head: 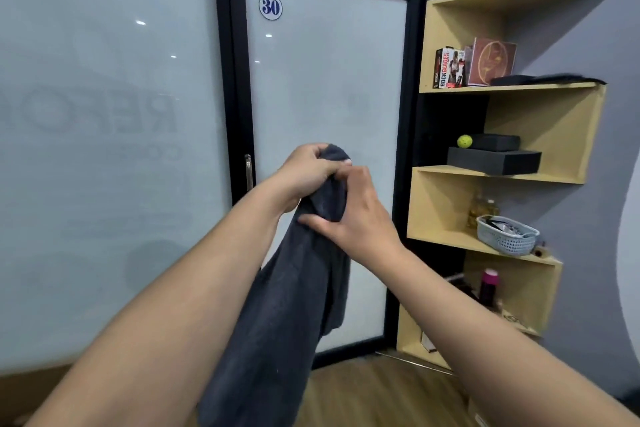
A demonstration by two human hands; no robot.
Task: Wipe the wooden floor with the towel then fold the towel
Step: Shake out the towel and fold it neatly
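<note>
Towel (287, 305): dark grey, held up at chest height in front of the door, top end bunched between both hands, rest hanging down in a long loose fold toward the bottom edge of view.
Left hand (308, 172): fingers curled over the towel's top end, gripping the bunched cloth from the left.
Right hand (356, 215): just below and right of the left hand, touching it; thumb pressed across the hanging cloth, fingers wrapped round the far side, pinching the towel.
Forearms: both bare, reaching up from the lower corners of view and meeting at the towel.
Wooden floor (374, 395): brown planks, visible low down between the forearms; towel's hanging end hides part of it, contact cannot be told.
Door (325, 97): frosted glass in a black frame, round sticker (270, 6) reading 30 near its top left, metal handle (248, 172) on its left edge.
Glass wall (104, 149): frosted, left of the door, faint mirrored lettering.
Shelf unit (540, 121): light wood, right of the door; boxes on the upper shelf, yellow-green ball (464, 141) beside black boxes on the middle one, pale basket (506, 234) lower down.
</note>
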